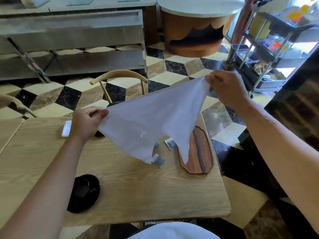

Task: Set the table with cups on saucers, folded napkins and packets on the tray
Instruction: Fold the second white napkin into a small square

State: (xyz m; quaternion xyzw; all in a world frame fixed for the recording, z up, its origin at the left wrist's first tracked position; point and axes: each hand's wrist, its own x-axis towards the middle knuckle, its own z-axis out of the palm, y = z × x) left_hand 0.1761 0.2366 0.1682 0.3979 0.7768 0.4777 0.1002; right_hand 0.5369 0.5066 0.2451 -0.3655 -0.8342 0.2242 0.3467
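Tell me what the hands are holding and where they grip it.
Both hold one white napkin: left hand pinches one corner, right hand the opposite corner.

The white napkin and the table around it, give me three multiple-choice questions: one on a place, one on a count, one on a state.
1. Where is the wooden tray?
A. On the table's right side
B. On the chair
C. On the floor

2. How many small packets can be seen on the table?
A. None
B. At least two
C. Ten

3. What state is the white napkin in?
A. Folded flat on the table
B. Held spread in the air
C. Stuffed in the cup

Answers: 1 A, the tray lies near the right edge. 2 B, two show clearly below the cloth. 3 B, the left hand and right hand each pinch a corner.
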